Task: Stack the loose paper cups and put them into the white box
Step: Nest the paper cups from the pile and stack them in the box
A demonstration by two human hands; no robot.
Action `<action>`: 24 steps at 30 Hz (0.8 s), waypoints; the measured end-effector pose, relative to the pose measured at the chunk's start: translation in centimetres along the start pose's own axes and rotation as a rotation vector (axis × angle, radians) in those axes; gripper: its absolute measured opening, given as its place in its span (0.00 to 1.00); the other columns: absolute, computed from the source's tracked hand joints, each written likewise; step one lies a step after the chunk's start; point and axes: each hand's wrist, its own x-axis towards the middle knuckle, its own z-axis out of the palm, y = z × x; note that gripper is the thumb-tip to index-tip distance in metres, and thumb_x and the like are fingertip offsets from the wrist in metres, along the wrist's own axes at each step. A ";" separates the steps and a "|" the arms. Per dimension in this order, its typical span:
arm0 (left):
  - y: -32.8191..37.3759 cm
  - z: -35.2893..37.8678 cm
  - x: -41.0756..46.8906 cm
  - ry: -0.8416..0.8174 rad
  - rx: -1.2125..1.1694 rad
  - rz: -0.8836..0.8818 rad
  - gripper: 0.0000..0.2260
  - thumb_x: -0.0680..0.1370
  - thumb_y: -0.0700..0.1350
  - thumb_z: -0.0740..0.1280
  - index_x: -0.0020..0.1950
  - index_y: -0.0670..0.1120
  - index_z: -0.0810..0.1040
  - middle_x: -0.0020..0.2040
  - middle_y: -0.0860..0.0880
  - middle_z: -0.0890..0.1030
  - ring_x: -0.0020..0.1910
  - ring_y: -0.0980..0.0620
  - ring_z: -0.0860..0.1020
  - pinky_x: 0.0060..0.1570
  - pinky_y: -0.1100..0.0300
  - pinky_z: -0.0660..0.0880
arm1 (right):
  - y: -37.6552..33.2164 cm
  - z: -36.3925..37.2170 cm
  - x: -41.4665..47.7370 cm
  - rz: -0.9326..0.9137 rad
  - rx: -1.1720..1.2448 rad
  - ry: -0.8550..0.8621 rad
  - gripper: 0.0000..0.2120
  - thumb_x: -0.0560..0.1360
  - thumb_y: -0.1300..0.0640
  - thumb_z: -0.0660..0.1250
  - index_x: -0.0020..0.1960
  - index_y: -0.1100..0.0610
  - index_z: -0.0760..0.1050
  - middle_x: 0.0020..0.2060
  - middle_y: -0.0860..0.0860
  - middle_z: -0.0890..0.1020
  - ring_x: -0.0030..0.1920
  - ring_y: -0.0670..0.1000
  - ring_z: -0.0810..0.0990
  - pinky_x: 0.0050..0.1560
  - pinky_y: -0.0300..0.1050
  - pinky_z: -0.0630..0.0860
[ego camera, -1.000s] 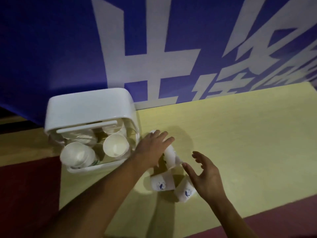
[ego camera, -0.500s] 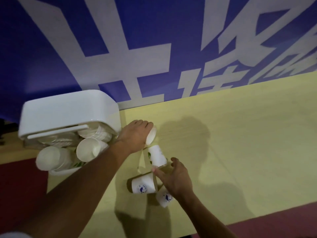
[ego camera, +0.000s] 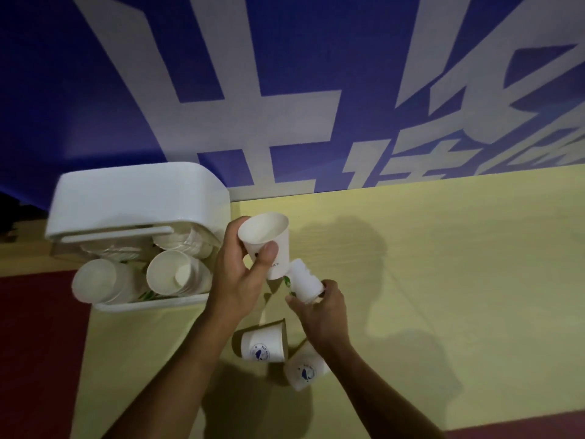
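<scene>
Just R of white box (ego camera: 136,198), above yellow table (ego camera: 443,280): gripped in L hand (ego camera: 240,274), thumb and fingers wrapped round it, paper cup (ego camera: 269,242), mouth up twd cam, base pointing down-R. Pinched in R hand (ego camera: 319,312): 2nd cup (ego camera: 302,278), just below-R of the 1st, about touching its base; narrow end aimed up-L, rim by the fingers. Prob needs raising over and dropping base-first into the 1st's mouth. Lying on sides nr R forearm, blue logos showing: 3rd cup (ego camera: 262,346) and 4th cup (ego camera: 305,370), not yet picked up. Inside box, opening twd cam: several nested stacks (ego camera: 171,277) on their sides.
</scene>
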 end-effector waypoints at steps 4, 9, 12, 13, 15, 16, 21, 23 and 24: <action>0.4 -0.8 -0.3 0.076 -0.122 -0.004 0.33 0.71 0.69 0.71 0.67 0.50 0.70 0.58 0.57 0.79 0.55 0.58 0.79 0.50 0.67 0.75 | -1.1 -3.1 -0.1 -0.179 -0.004 0.050 0.39 0.68 0.39 0.80 0.72 0.52 0.69 0.59 0.49 0.74 0.52 0.47 0.79 0.45 0.38 0.77; 1.4 -3.4 -1.8 0.102 -0.176 0.023 0.31 0.72 0.75 0.65 0.66 0.57 0.69 0.57 0.66 0.78 0.55 0.62 0.77 0.49 0.67 0.76 | -3.9 -6.3 -1.5 -0.311 -0.010 0.054 0.42 0.76 0.42 0.72 0.83 0.49 0.55 0.63 0.48 0.69 0.53 0.47 0.79 0.51 0.40 0.79; 1.9 -5.9 -3.1 0.108 -0.209 0.048 0.30 0.72 0.74 0.65 0.66 0.57 0.70 0.58 0.62 0.78 0.56 0.59 0.77 0.50 0.66 0.75 | -6.0 -6.7 -3.5 -0.347 0.031 0.045 0.39 0.78 0.36 0.63 0.84 0.47 0.54 0.62 0.47 0.69 0.58 0.41 0.77 0.55 0.35 0.77; 2.0 -6.7 -3.5 0.108 -0.228 0.061 0.31 0.72 0.74 0.66 0.66 0.55 0.70 0.59 0.58 0.78 0.55 0.57 0.78 0.51 0.66 0.75 | -6.6 -6.7 -4.3 -0.365 0.058 0.048 0.38 0.79 0.33 0.59 0.83 0.48 0.55 0.62 0.47 0.69 0.60 0.38 0.75 0.54 0.31 0.76; 2.1 -9.0 -4.5 0.107 -0.272 0.082 0.33 0.72 0.73 0.68 0.66 0.51 0.72 0.58 0.51 0.79 0.55 0.52 0.78 0.50 0.63 0.75 | -7.9 -5.8 -6.1 -0.401 0.132 0.054 0.33 0.81 0.35 0.58 0.82 0.48 0.59 0.62 0.46 0.71 0.60 0.35 0.75 0.52 0.27 0.75; 2.0 -10.2 -4.9 0.106 -0.289 0.093 0.34 0.71 0.72 0.69 0.66 0.49 0.72 0.58 0.49 0.79 0.54 0.51 0.78 0.50 0.62 0.75 | -8.5 -5.2 -6.9 -0.413 0.179 0.054 0.29 0.82 0.38 0.59 0.80 0.47 0.62 0.63 0.45 0.72 0.61 0.37 0.75 0.51 0.28 0.76; 1.7 -16.3 -6.6 0.098 -0.226 0.165 0.35 0.73 0.70 0.68 0.68 0.46 0.69 0.59 0.57 0.77 0.56 0.53 0.77 0.55 0.62 0.73 | -10.3 -1.0 -10.4 -0.463 0.287 0.053 0.29 0.74 0.36 0.69 0.73 0.42 0.72 0.64 0.39 0.77 0.63 0.48 0.79 0.59 0.56 0.81; 0.8 -18.6 -7.1 0.108 -0.186 0.180 0.34 0.73 0.69 0.69 0.70 0.48 0.69 0.64 0.56 0.76 0.62 0.50 0.77 0.59 0.58 0.74 | -11.2 0.8 -11.4 -0.488 0.278 0.065 0.29 0.72 0.38 0.73 0.71 0.43 0.73 0.63 0.39 0.78 0.62 0.46 0.79 0.59 0.54 0.81; 0.2 -19.8 -7.4 0.114 -0.175 0.172 0.35 0.73 0.68 0.70 0.72 0.48 0.69 0.67 0.52 0.76 0.65 0.46 0.76 0.61 0.53 0.74 | -11.7 1.8 -11.8 -0.504 0.270 0.071 0.29 0.72 0.40 0.76 0.70 0.42 0.73 0.63 0.38 0.78 0.62 0.45 0.79 0.59 0.51 0.81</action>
